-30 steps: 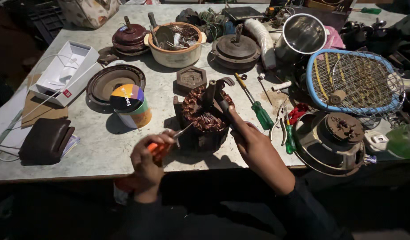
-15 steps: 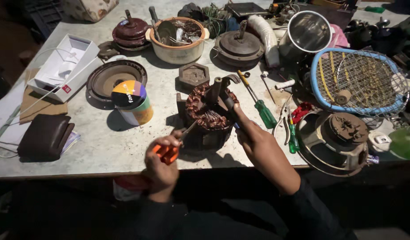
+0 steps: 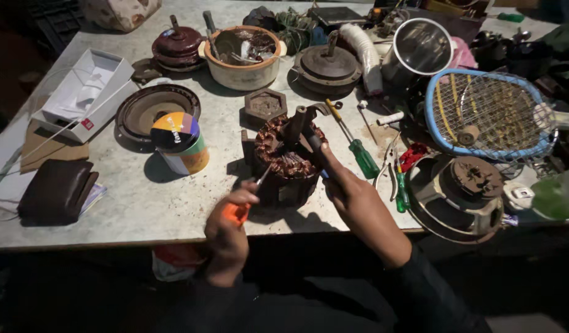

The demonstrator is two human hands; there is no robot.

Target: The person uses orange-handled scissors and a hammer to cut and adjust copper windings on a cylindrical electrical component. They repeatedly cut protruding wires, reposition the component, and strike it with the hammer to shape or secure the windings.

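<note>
Head view looks down on a cluttered grey table [image 3: 173, 203], with both hands at its near edge. Left hand [image 3: 230, 225] is clenched around the orange handle of a small tool [image 3: 250, 194], whose thin metal tip slants up to the near side of the stator [image 3: 287, 160], a dark ring wound with copper coils. Right hand [image 3: 349, 188] grips a dark-handled tool [image 3: 310, 140] that reaches over the top of the stator; whether its tip touches the windings cannot be told. The stator stands between the two hands, just beyond them, on the table.

Just right of the right hand lies a green screwdriver [image 3: 355, 148], and past it pliers [image 3: 400, 179] with red and green grips. Further right sits a round metal housing [image 3: 460, 194], and beyond that a blue racket [image 3: 485, 114] with a wire mesh. Left of the left hand stands a can [image 3: 181, 145] with a many-coloured lid, with a shallow brown dish [image 3: 136, 114] behind it. Far left lie a dark wallet [image 3: 55, 192] and a white box [image 3: 81, 95]. Beyond the stator sits a small hexagonal part [image 3: 266, 105], then a cream bowl [image 3: 244, 73] holding metal bits.
</note>
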